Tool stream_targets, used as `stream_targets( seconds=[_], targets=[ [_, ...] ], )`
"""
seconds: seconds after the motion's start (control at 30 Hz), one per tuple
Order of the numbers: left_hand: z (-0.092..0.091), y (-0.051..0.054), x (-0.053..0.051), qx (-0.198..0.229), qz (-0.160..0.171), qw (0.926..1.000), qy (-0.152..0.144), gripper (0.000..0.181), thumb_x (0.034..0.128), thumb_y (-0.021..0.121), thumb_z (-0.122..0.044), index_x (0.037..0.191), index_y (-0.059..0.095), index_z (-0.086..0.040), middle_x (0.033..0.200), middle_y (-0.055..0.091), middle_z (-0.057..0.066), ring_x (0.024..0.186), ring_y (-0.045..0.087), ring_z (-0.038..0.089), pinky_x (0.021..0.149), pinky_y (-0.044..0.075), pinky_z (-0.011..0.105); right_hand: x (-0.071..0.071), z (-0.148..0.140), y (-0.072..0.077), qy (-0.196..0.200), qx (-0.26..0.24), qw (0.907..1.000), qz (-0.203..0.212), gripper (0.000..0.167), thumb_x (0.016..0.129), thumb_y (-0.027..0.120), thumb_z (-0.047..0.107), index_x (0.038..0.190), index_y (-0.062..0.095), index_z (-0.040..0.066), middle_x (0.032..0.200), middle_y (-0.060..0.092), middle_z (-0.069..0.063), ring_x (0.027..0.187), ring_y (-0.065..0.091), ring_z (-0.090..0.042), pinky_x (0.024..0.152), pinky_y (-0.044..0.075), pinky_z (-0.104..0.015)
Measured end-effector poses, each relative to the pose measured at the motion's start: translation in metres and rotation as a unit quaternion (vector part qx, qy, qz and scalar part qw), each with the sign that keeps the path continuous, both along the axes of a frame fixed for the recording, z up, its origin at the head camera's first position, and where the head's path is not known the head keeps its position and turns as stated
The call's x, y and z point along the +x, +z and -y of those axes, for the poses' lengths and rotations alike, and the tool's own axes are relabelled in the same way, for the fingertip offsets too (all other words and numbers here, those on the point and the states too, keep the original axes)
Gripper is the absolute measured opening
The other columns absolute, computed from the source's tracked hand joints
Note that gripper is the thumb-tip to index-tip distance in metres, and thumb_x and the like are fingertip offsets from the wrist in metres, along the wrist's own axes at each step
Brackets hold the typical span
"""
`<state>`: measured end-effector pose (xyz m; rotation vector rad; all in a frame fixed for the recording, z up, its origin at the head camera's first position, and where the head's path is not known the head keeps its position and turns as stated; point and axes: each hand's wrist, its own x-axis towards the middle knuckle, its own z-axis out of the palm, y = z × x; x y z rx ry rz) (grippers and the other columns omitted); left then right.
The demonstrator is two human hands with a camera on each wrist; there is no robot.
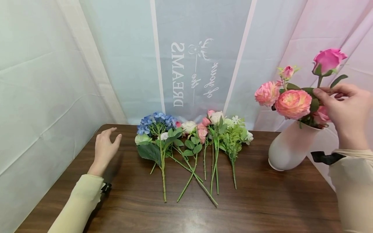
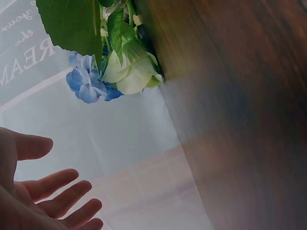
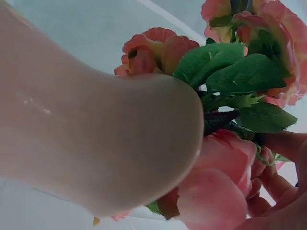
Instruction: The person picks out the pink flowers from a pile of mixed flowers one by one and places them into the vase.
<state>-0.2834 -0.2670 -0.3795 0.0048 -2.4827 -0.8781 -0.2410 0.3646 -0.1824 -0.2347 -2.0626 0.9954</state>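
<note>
My right hand [image 1: 348, 108] pinches the stem of a magenta rose [image 1: 329, 61] above a white vase [image 1: 292, 147]. Coral-pink flowers [image 1: 293, 104] stand in the vase, which leans to the right. In the right wrist view the vase [image 3: 100, 129] fills the left side, and my fingers [image 3: 278, 187] are beside the leaves and a pink bloom [image 3: 211, 196]. The lower end of the rose's stem is hidden. My left hand [image 1: 105, 149] holds nothing, its fingers loosely spread, left of the blue hydrangea [image 1: 157, 123]; the left wrist view shows the same hand [image 2: 53, 196].
On the brown table [image 1: 131, 207] lies a row of loose flowers: a large dark leaf [image 1: 150, 152], white blooms [image 1: 188, 126], pink blooms [image 1: 202, 132] and a green sprig [image 1: 233, 142], their stems towards the front edge. A printed curtain [image 1: 204, 19] hangs behind.
</note>
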Motion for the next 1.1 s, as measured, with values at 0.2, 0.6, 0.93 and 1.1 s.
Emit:
stream_targets(
  seconds=[0.2, 0.6, 0.93, 1.1],
  targets=[
    [0.001, -0.002, 0.001, -0.001, 0.000, 1.0000, -0.002, 0.041, 0.0943, 0.055, -0.020, 0.128, 0.055, 0.004, 0.131, 0.051, 0.029, 0.117, 0.041, 0.048, 0.096, 0.032, 0.058, -0.004, -0.003, -0.007, -0.006, -0.004, 0.9999, 0.011, 0.028, 0.080, 0.076, 0.023, 0.058, 0.058, 0.023, 0.064, 0.054, 0.037, 0.064, 0.044, 0.004, 0.045, 0.031, -0.007],
    [0.001, 0.000, 0.000, -0.004, 0.005, 1.0000, 0.001, 0.042, 0.0947, 0.055, -0.020, 0.128, 0.054, 0.004, 0.132, 0.050, 0.029, 0.120, 0.040, 0.048, 0.098, 0.030, 0.059, -0.013, -0.020, -0.010, -0.053, 0.035, 0.9976, 0.029, 0.034, 0.082, 0.073, 0.032, 0.058, 0.051, 0.039, 0.063, 0.046, 0.041, 0.065, 0.034, 0.003, 0.054, 0.024, -0.020],
    [0.000, 0.000, 0.000, -0.003, 0.009, 1.0000, 0.002, 0.042, 0.0948, 0.054, -0.021, 0.129, 0.054, 0.003, 0.133, 0.049, 0.028, 0.120, 0.040, 0.048, 0.097, 0.031, 0.059, -0.017, -0.036, -0.016, -0.058, 0.015, 0.9950, 0.080, 0.026, 0.085, 0.068, 0.037, 0.067, 0.050, 0.045, 0.069, 0.043, 0.031, 0.066, 0.034, 0.002, 0.044, 0.028, -0.012],
    [0.000, 0.000, 0.000, -0.005, 0.008, 0.9999, 0.003, 0.042, 0.0948, 0.055, -0.021, 0.129, 0.054, 0.003, 0.133, 0.050, 0.028, 0.120, 0.040, 0.048, 0.098, 0.030, 0.059, -0.014, -0.040, -0.015, -0.038, -0.013, 0.9941, 0.101, 0.018, 0.085, 0.068, 0.039, 0.073, 0.056, 0.045, 0.068, 0.046, 0.027, 0.066, 0.036, -0.001, 0.041, 0.031, -0.011]
  ],
)
